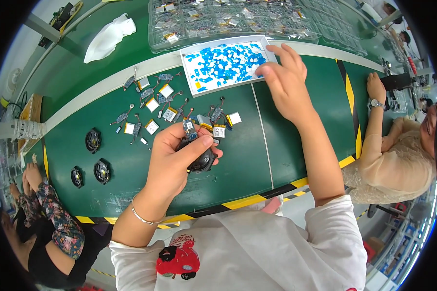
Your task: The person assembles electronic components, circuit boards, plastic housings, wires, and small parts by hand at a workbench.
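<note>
My left hand [170,157] grips a round black plastic housing [204,162] with a small circuit board [190,129] at its upper edge, held under the thumb. Thumb and fingers apart, my right hand [292,87] hovers over the right end of a shallow white box [238,87]. Many small blue and white pieces [226,60] lie scattered inside that box. Beyond my left hand, several silver battery cells [166,90] wired to small circuit boards [122,118] spread over the green mat. Three more black housings [93,141] rest to the left.
Clear plastic trays [228,19] full of small electronic parts stand at the back. A white cloth [110,39] lies at the far left. Yellow-black tape [245,201] edges the table. A co-worker's hand [375,87] is at the right, another's hands [32,177] at the left.
</note>
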Demonstrator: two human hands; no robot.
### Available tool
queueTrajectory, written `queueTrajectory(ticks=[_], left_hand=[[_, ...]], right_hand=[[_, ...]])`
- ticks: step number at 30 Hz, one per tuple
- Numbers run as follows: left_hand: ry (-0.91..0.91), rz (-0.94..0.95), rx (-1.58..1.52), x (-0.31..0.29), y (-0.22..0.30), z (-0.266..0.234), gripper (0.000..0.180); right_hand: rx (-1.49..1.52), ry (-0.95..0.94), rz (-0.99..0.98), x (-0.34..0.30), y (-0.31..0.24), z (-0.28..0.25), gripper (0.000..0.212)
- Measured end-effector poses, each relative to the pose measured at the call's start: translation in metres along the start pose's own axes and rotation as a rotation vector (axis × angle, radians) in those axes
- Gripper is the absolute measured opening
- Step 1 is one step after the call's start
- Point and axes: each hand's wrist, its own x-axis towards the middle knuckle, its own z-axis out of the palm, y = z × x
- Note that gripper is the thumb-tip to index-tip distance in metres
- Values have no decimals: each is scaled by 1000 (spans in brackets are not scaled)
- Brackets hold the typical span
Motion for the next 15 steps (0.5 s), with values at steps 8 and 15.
queueTrajectory(ticks=[8,15], left_hand=[[43,1,-29,2,0,-2,9],[52,-77,-115,5,1,-3,13]], right_hand=[[245,273,37,4,-13,-18,6],[750,-33,-160,-22,-90,-28,18]])
